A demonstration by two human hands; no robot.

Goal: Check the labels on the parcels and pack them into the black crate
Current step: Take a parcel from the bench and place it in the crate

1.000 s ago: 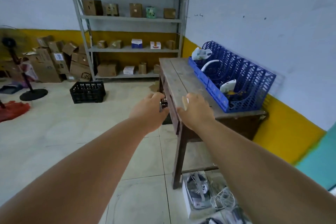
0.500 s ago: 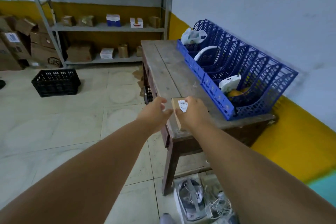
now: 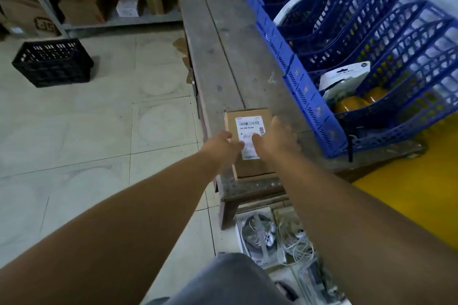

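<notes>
A brown cardboard parcel (image 3: 248,168) lies flat near the near end of the wooden table (image 3: 223,57), its white barcode label (image 3: 249,126) facing up. My left hand (image 3: 222,145) holds its left edge, fingertips reaching onto the label. Over the parcel's right side, my right hand (image 3: 277,138) grips it with the thumb on the label. The black crate (image 3: 53,62) stands on the floor at the far left, well apart from the table.
Blue plastic sorting racks (image 3: 309,96) with bagged items fill the table's right side. A metal shelf (image 3: 124,20) holding boxes runs along the far wall. Cables and packaged goods (image 3: 267,238) lie on the floor under the table.
The parcel, held upright in front of me before, now lies flat on the table with its label up. The view has tilted down and moved closer to the table.
</notes>
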